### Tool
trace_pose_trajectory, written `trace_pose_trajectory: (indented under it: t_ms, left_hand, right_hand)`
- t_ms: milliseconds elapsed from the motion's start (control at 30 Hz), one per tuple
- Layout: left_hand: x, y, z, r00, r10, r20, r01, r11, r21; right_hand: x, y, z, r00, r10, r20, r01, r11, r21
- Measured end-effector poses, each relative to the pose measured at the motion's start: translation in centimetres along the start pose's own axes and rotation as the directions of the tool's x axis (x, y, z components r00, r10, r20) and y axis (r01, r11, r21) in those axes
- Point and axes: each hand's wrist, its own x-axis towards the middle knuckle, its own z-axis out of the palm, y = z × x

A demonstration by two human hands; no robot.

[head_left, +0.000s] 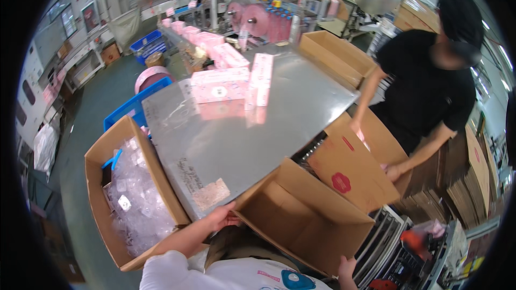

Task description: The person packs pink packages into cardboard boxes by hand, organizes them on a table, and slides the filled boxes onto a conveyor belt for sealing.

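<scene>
An open cardboard box (322, 196) sits in front of me at the table's near edge, tilted a little, and I see no contents in it. My left hand (223, 217) grips its left corner, fingers curled over the rim. At the near right edge, my right hand (346, 266) holds the rim with the thumb showing; the rest of its fingers are hidden. Just beyond stands another cardboard box (349, 164) with a red printed mark, and a co-worker's two hands are on it.
The metal table (242, 145) carries pink packs (220, 86) at its far end. To my left is a carton of clear plastic bags (142, 198). A co-worker (430, 86) stands at right, beside stacked flat cartons (457, 177). Another open box (338, 56) stands at the table's far right.
</scene>
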Motion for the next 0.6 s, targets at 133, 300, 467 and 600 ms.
trace_pose_trajectory:
  t_ms: [133, 300, 467, 600]
  left_hand:
    - [-4.0, 11.0, -8.1, 0.796, 0.601, 0.077, -0.536, 0.641, 0.549]
    - [-5.3, 15.0, -27.9, 0.073, 0.813, -0.578, 0.155, 0.564, 0.811]
    - [0.3, 4.0, -29.8, 0.539, 0.303, -0.786, 0.519, 0.615, 0.593]
    - [1.6, 2.7, -28.9, 0.433, 0.648, -0.626, 0.049, 0.677, 0.734]
  right_hand:
    - [-0.2, 2.5, -2.2, 0.992, 0.126, -0.026, -0.124, 0.891, -0.437]
    - [-1.8, -4.1, 0.4, 0.990, -0.053, -0.127, -0.053, 0.702, -0.710]
    - [-0.1, -2.6, 0.6, 0.976, 0.004, -0.220, -0.171, 0.643, -0.746]
    - [0.6, -1.6, -0.4, 0.953, 0.082, -0.293, -0.278, 0.630, -0.725]
